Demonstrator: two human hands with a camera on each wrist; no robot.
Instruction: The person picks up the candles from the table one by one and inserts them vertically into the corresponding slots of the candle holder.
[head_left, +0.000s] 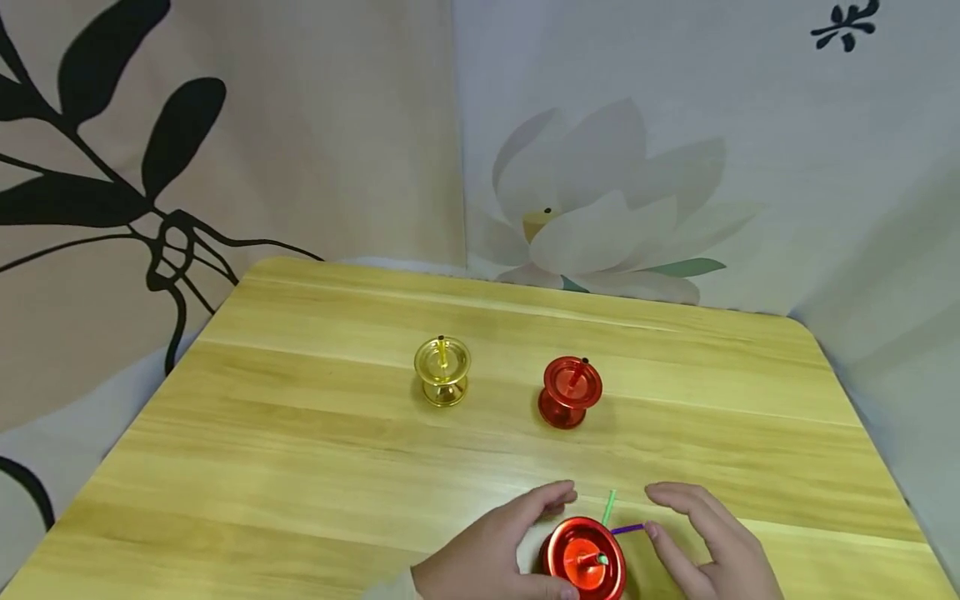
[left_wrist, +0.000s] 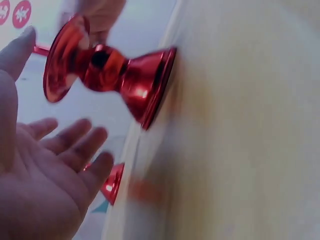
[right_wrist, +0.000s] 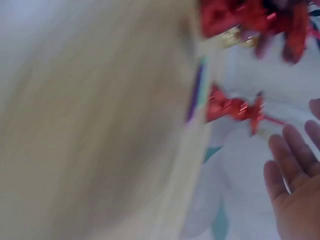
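A shiny red oil-lamp-shaped candle holder point(head_left: 585, 560), with a wide dish top and a thin upright spike, stands on the table near me. My left hand point(head_left: 487, 546) curves around its left side with thumb and fingers spread; in the left wrist view a gap separates the palm from the holder point(left_wrist: 107, 70). To the right, my right hand point(head_left: 712, 542) hovers with fingers loosely extended, holding nothing. A purple stick point(head_left: 627, 528) and a green stick point(head_left: 610, 507) lie on the tabletop behind the holder, the purple one's end close to my right thumb.
Farther back on the wooden table point(head_left: 300, 442) stand a gold candle holder point(head_left: 442, 389) and a second red one point(head_left: 561, 411), each with a dark-tipped spike. Cloth point(head_left: 360, 125) printed with leaves and a flower hangs behind the table.
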